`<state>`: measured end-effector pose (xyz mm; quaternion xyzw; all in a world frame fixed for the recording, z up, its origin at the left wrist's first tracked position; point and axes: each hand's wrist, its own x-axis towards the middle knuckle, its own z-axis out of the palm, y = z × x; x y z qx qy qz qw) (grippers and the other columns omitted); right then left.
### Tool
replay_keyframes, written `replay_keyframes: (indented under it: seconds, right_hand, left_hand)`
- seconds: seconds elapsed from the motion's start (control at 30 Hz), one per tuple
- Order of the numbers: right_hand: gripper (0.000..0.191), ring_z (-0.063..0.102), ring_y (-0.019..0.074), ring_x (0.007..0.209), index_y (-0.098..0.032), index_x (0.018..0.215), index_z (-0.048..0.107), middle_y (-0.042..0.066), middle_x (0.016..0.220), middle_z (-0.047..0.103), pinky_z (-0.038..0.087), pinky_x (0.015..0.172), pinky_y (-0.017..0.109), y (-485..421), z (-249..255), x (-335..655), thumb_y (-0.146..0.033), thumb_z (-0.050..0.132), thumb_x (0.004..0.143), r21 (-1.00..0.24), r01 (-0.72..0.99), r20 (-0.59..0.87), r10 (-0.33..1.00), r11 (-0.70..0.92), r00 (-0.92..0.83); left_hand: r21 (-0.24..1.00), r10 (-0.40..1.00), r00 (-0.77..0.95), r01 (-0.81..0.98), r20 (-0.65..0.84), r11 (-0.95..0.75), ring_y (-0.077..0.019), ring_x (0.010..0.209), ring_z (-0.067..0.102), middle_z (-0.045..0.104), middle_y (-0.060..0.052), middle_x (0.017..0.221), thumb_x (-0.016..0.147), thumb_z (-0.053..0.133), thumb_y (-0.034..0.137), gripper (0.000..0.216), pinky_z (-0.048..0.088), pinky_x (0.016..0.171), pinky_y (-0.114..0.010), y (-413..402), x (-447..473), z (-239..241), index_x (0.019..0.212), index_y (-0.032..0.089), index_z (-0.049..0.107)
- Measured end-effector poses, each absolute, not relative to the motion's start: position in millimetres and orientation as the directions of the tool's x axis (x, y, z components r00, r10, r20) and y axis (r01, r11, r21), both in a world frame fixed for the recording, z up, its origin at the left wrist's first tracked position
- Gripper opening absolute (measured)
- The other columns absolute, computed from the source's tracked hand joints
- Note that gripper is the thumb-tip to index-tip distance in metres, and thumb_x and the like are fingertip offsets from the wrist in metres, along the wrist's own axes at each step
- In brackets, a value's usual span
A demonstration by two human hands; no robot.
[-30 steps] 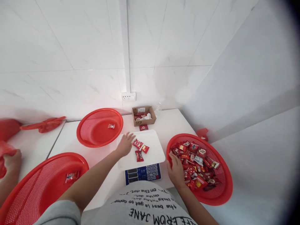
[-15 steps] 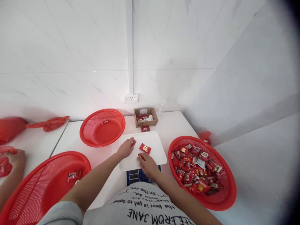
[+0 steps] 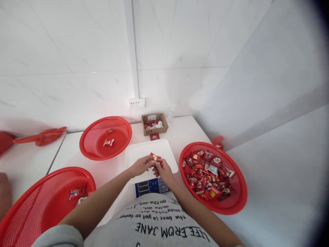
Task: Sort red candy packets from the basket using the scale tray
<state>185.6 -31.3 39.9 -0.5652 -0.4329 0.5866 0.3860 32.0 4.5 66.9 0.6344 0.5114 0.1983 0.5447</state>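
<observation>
My left hand (image 3: 143, 165) and my right hand (image 3: 165, 172) meet above the white tray (image 3: 138, 151) of a digital scale. The right hand's fingers are closed round a small red candy packet (image 3: 161, 163), mostly covered by them. Left fingertips are pinched together against the right ones; what they hold, if anything, is hidden. Just beyond the fingertips lies another red candy packet (image 3: 155, 156) with gold print. Two wrapped candies, one of them a red-and-white candy (image 3: 108, 142), sit apart in the far red basket (image 3: 84, 139).
A red basket (image 3: 243, 195) full of wrapped candies (image 3: 205, 175) stands at right. Another large red basket (image 3: 25, 206) at near left holds a few. Behind the scale are a cardboard box (image 3: 159, 130) and a red packet (image 3: 154, 137). Part of another person's arm (image 3: 4, 195) shows at far left.
My left hand has moved right to meet my right hand. A red-and-white candy has appeared in the far basket. The other person's hand has left the view, and the view has shifted slightly.
</observation>
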Motion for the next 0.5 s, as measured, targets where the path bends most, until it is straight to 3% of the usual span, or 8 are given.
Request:
replay_keyframes:
  seconds: [0.13, 0.27, 0.37, 0.43, 0.5]
  right_hand:
    - [0.032, 0.046, 0.0097, 0.038, -0.021, 0.087, 0.048, -0.007, 0.048, 0.052, 0.034, 0.038, 0.020, -35.7, 46.9, 190.1, -0.052, 0.041, 0.082, -0.950, 0.053, -0.311, 0.941, -0.307, -0.134]
    - [0.039, 0.050, 0.0114, 0.045, -0.018, 0.091, 0.055, -0.002, 0.058, 0.058, 0.040, 0.043, 0.023, -34.3, 36.5, 199.5, -0.048, 0.030, 0.087, -0.929, 0.185, -0.347, 0.929, -0.322, -0.127]
    - [0.028, 0.058, 0.0158, 0.075, -0.019, 0.100, 0.057, 0.005, 0.089, 0.064, 0.048, 0.068, 0.031, -24.0, 26.4, 202.2, -0.035, 0.040, 0.084, -0.883, 0.455, -0.157, 0.986, -0.117, -0.051]
    - [0.030, 0.053, 0.0205, 0.101, -0.020, 0.109, 0.056, 0.009, 0.113, 0.057, 0.042, 0.087, 0.036, -14.2, 21.4, 201.4, -0.027, 0.047, 0.081, -0.773, 0.633, -0.005, 0.997, 0.045, -0.077]
    - [0.037, 0.044, 0.0245, 0.114, -0.020, 0.116, 0.054, 0.011, 0.125, 0.049, 0.036, 0.094, 0.040, -4.7, 17.1, 199.5, -0.022, 0.050, 0.080, -0.651, 0.745, 0.037, 0.987, 0.141, -0.155]
  left_hand:
    - [0.935, 0.822, 0.445, 0.171, -0.354, 0.310, -0.0104, 0.053, 0.054, 0.054, 0.004, 0.057, 0.078, 0.052, 0.048, 0.039, 0.043, 0.052, -0.023, -17.8, 60.9, 63.1, 0.102, 0.017, 0.053]
    - [0.921, 0.866, 0.313, 0.133, -0.389, 0.366, -0.0087, 0.054, 0.054, 0.061, 0.000, 0.068, 0.071, 0.063, 0.043, 0.035, 0.046, 0.055, -0.024, -10.1, 39.5, 61.2, 0.092, 0.017, 0.052]
    - [0.941, 0.940, 0.043, 0.051, -0.338, 0.336, -0.0080, 0.056, 0.056, 0.064, -0.003, 0.080, 0.076, 0.059, 0.040, 0.032, 0.050, 0.061, -0.026, 10.1, 6.2, 67.4, 0.097, 0.017, 0.050]
    - [0.949, 0.932, -0.179, -0.057, -0.314, 0.309, -0.0071, 0.059, 0.058, 0.063, -0.006, 0.094, 0.083, 0.050, 0.036, 0.035, 0.051, 0.067, -0.028, 25.1, -16.4, 76.0, 0.113, 0.018, 0.043]
    - [0.946, 0.900, -0.295, -0.138, -0.321, 0.293, -0.0095, 0.070, 0.063, 0.060, -0.010, 0.106, 0.086, 0.045, 0.034, 0.051, 0.052, 0.073, -0.030, 35.5, -33.7, 85.0, 0.131, 0.022, 0.023]
